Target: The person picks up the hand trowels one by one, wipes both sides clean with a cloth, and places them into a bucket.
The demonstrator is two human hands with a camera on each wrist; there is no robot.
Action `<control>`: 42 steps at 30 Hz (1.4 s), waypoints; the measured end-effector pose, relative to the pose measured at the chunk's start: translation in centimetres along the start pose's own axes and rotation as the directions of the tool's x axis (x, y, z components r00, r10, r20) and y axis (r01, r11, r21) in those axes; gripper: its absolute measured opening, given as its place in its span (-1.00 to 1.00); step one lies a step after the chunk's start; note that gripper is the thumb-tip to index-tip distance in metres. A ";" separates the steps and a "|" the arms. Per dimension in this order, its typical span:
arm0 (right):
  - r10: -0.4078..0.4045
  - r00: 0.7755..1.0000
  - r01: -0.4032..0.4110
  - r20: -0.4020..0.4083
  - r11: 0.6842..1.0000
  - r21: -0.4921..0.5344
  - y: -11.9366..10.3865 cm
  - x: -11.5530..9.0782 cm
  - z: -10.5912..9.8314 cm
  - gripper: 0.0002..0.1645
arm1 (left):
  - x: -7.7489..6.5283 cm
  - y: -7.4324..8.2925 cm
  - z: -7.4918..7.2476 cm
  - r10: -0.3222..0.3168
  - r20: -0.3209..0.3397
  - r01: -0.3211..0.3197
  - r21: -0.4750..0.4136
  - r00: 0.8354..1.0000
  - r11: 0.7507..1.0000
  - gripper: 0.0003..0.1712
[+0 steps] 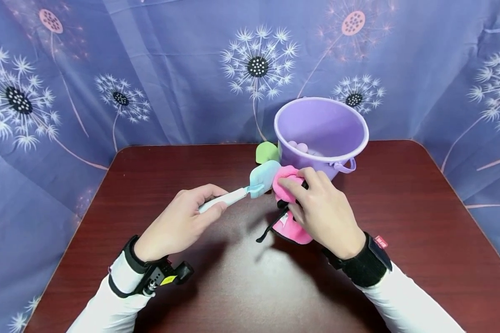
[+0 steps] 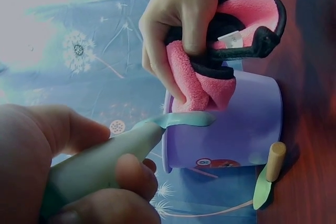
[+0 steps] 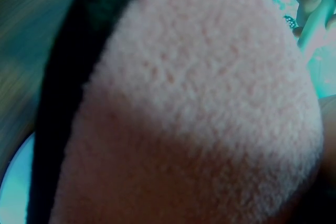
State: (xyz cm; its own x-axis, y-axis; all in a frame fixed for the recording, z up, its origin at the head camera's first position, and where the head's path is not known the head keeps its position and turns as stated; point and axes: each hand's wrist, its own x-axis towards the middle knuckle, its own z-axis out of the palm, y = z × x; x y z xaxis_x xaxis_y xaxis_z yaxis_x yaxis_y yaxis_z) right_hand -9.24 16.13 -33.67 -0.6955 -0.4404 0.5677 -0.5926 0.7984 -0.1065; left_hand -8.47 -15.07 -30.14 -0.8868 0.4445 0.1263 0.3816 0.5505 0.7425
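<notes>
My left hand (image 1: pixel 189 212) grips the white handle (image 1: pixel 222 200) of a small shovel with a light blue blade (image 1: pixel 264 178). In my right hand (image 1: pixel 322 208) is a bunched pink fleece cloth (image 1: pixel 291 229) with black edging, a black hanging loop and a white tag. A fold of the cloth (image 2: pixel 191 85) lies against the blade in the left wrist view, where the blade (image 2: pixel 191 119) shows edge-on. Both hands are above the table, in front of the bucket. Close up, the pink cloth (image 3: pixel 194 98) fills most of the right wrist view and hides my right fingers.
A purple bucket (image 1: pixel 297 162) with a handle stands at the back of the dark red-brown table (image 1: pixel 400 208). Several pale purple balls (image 1: pixel 302 147) lie inside. A green shovel (image 1: pixel 266 152) with a wooden handle (image 2: pixel 275 161) lies beside it. A blue dandelion-patterned curtain (image 1: pixel 183 92) hangs behind.
</notes>
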 end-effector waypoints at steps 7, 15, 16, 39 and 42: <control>-0.020 1.000 0.020 0.014 0.999 0.034 -1.0 -0.3 0.2 -0.41 | 0.0 -0.1 0.1 -0.009 0.021 0.008 0.016 1.000 1.000 -0.88; -0.044 0.999 0.043 0.011 0.997 0.067 -1.9 -0.7 0.2 -0.38 | 0.4 0.0 0.2 -0.021 0.052 0.021 0.013 0.998 1.000 -0.87; -0.049 0.999 0.048 0.010 0.996 0.071 -2.0 -0.7 0.2 -0.38 | 0.4 0.0 0.2 -0.020 0.051 0.019 0.016 0.998 1.000 -0.87; -0.250 0.966 0.245 0.064 0.966 0.080 -2.6 0.4 -0.1 -0.47 | 0.2 -0.5 0.4 -0.034 0.012 0.035 -0.048 0.999 0.998 -0.85; -0.263 0.962 0.257 0.071 0.963 0.084 -2.6 0.4 0.0 -0.46 | 0.2 -0.4 0.3 -0.031 0.010 0.031 -0.050 0.999 0.998 -0.85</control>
State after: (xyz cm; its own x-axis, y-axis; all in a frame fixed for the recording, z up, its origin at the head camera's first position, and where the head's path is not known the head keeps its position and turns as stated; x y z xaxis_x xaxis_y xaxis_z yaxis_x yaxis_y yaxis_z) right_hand -8.00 13.92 -33.12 -0.5422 -0.6630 0.5162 -0.7834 0.6210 -0.0253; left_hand -8.71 -15.01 -30.65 -0.8955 0.4344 0.0967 0.3402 0.5280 0.7781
